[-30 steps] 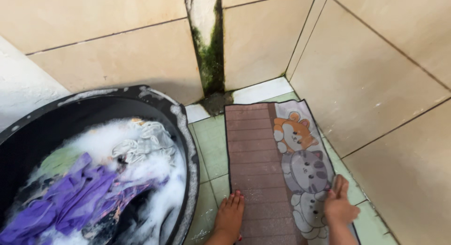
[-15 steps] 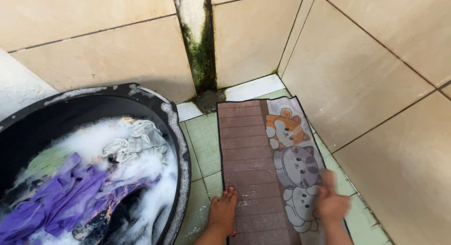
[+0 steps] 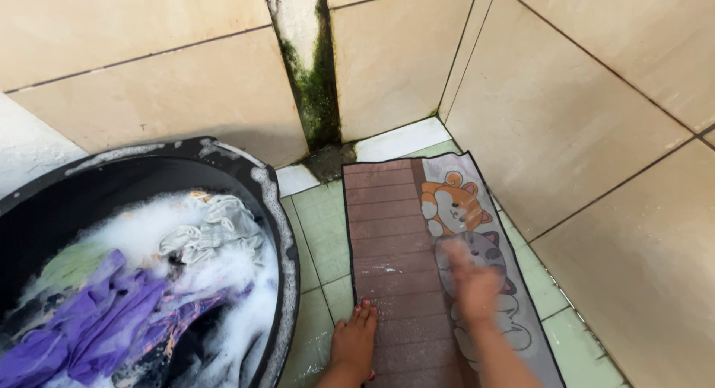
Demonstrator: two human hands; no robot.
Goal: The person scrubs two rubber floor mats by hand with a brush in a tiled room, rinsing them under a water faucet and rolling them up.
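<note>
A wet mat [image 3: 391, 231] lies flat on the green floor tiles, brown-striped on its left half, with cartoon cats printed down its right half. My right hand [image 3: 473, 280] is blurred with motion and rests flat on the grey cat print in the mat's middle, fingers stretched out and holding nothing. A bare foot [image 3: 356, 342] presses on the mat's left edge near the bottom of the view. My left hand is out of sight.
A big black basin [image 3: 287, 231] stands at the left, full of suds and soaking clothes, among them a purple cloth [image 3: 97, 321]. Beige tiled walls meet in a corner behind the mat, with a mouldy green seam [image 3: 316, 83].
My right hand has slid from the mat's right edge up and leftwards onto the grey cat print. The foot has stayed put.
</note>
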